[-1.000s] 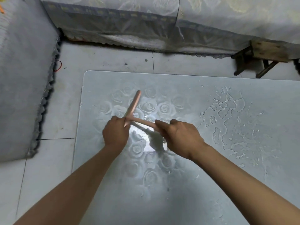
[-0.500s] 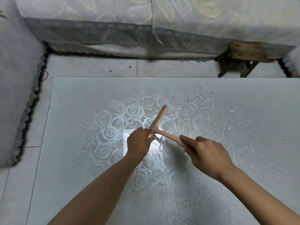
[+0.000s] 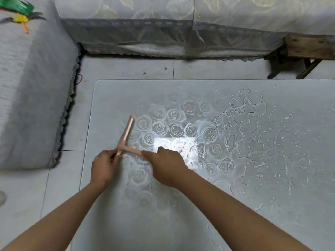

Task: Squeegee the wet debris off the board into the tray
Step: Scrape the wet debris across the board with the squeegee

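Plainly, I saw the left hand (image 3: 104, 167) pinching the blade end of the pink squeegee (image 3: 127, 135), right hand (image 3: 166, 166) gripping its handle, both over the left part of the board (image 3: 154, 223), water (image 3: 253, 113) pooled toward its right.

Glossy wet rose-printed board (image 3: 235, 205), matt pink plastic squeegee (image 3: 126, 132), rough wooden stool (image 3: 308, 48)

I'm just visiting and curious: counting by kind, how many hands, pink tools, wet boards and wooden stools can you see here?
Hands: 2 (left hand, right hand)
Pink squeegee: 1, gripped by both hands
Wet board: 1
Wooden stool: 1
Total: 5
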`<state>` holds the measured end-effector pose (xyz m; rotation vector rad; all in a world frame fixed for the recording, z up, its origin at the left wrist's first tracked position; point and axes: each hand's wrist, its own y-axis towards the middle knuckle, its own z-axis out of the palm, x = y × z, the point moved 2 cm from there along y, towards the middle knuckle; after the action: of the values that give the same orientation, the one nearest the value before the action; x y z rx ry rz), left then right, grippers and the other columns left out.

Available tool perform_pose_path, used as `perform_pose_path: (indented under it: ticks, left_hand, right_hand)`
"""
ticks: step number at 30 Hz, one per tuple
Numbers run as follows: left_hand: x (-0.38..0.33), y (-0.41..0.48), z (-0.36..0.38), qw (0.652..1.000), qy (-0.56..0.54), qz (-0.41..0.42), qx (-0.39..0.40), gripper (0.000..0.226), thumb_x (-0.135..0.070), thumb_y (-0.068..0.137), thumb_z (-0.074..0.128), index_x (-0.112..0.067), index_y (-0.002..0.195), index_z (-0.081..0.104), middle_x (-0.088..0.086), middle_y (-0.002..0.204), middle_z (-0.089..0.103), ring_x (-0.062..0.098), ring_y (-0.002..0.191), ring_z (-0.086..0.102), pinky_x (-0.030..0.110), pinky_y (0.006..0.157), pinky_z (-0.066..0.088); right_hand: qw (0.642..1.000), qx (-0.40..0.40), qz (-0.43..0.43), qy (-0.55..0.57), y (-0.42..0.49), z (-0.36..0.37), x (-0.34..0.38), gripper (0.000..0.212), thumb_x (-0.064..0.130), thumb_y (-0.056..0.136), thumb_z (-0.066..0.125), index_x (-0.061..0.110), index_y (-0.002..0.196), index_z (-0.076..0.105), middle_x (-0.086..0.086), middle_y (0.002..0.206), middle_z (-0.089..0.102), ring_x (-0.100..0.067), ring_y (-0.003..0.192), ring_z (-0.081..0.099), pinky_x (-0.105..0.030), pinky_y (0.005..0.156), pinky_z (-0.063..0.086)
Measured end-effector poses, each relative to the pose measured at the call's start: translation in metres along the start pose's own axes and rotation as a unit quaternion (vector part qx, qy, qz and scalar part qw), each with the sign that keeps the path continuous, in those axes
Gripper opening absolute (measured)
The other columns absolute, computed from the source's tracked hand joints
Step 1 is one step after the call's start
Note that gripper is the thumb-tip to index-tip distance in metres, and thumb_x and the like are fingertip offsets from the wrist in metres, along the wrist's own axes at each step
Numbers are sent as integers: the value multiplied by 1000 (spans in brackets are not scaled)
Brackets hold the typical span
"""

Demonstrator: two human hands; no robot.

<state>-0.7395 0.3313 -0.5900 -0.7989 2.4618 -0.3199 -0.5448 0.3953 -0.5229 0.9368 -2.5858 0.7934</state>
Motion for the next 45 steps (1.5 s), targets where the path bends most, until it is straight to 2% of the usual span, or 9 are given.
perform_pose_path:
  ticks: [4, 8, 15, 21, 27, 30, 34, 39, 45]
  left_hand:
    - [-29, -4, 24, 999, 16, -10, -40, 25, -26, 94, 55, -10, 104, 72, 17, 90, 63, 37, 82, 59, 37, 70, 41]
    - [-89, 1, 50, 999, 6, 45, -10, 28, -32, 93, 55, -13, 102, 72, 14, 87, 63, 33, 83, 60, 38, 72, 44]
    - [-197, -13, 120, 992, 9, 101, 73, 31, -36, 94, 55, -14, 111, 69, 12, 100, 65, 30, 95, 61, 40, 79, 47]
    - [-194, -38, 132, 969, -122, 79, 198, 25, -30, 85, 68, -19, 107, 73, 5, 97, 73, 18, 91, 66, 24, 75, 44]
    - [-81, -67, 57, 986, -154, 51, 48, 20, -28, 84, 71, -23, 103, 75, 3, 86, 71, 18, 81, 65, 32, 74, 50]
    - [-11, -80, 23, 990, -142, -16, 0, 18, -25, 85, 71, -17, 100, 76, 8, 89, 72, 27, 84, 68, 40, 78, 54]
    - [47, -89, 10, 991, -99, -87, -38, 22, -27, 88, 66, -16, 106, 73, 12, 96, 72, 32, 88, 67, 37, 78, 50]
    - [33, -98, 40, 988, -79, -120, -55, 24, -29, 92, 59, -12, 105, 70, 15, 92, 68, 36, 87, 63, 33, 71, 41]
    - [-67, -111, 98, 995, -90, -24, -25, 23, -27, 92, 59, -12, 104, 71, 16, 90, 63, 33, 87, 59, 36, 73, 41]
  right_hand:
    - [999, 27, 22, 29, -13, -4, -36, 58, 14, 91, 46, 35, 144, 33, -13, 116, 44, -35, 95, 57, -32, 70, 37]
    - [999, -3, 51, 12, -40, -29, -90, 53, 24, 92, 49, 40, 142, 35, -9, 109, 46, -33, 95, 57, -33, 70, 38]
    - [988, -53, 143, 17, -119, -54, -184, 40, 33, 99, 41, 44, 138, 43, 5, 85, 39, -30, 90, 58, -34, 72, 43]
    - [983, -87, 154, -49, -163, -63, -174, 36, 39, 96, 39, 47, 130, 49, 9, 88, 50, -23, 85, 62, -29, 62, 38]
    - [998, -47, 45, 21, -131, -44, -71, 39, 35, 97, 36, 40, 134, 45, 0, 96, 51, -28, 84, 60, -34, 69, 45]
    - [1000, 3, -2, 14, -90, -16, -7, 43, 22, 94, 43, 33, 136, 44, -9, 103, 49, -36, 85, 58, -34, 66, 39]
    - [998, 43, -39, -17, -57, 13, 46, 40, 13, 91, 45, 20, 130, 49, -15, 105, 48, -33, 79, 56, -33, 60, 32]
    - [998, 63, -28, -6, -72, 25, 24, 46, 9, 89, 45, 22, 134, 46, -14, 108, 46, -35, 85, 57, -33, 63, 36]
    - [998, 43, 28, 22, -131, -7, -82, 43, 25, 93, 47, 39, 133, 48, -3, 94, 48, -31, 86, 59, -35, 72, 48]
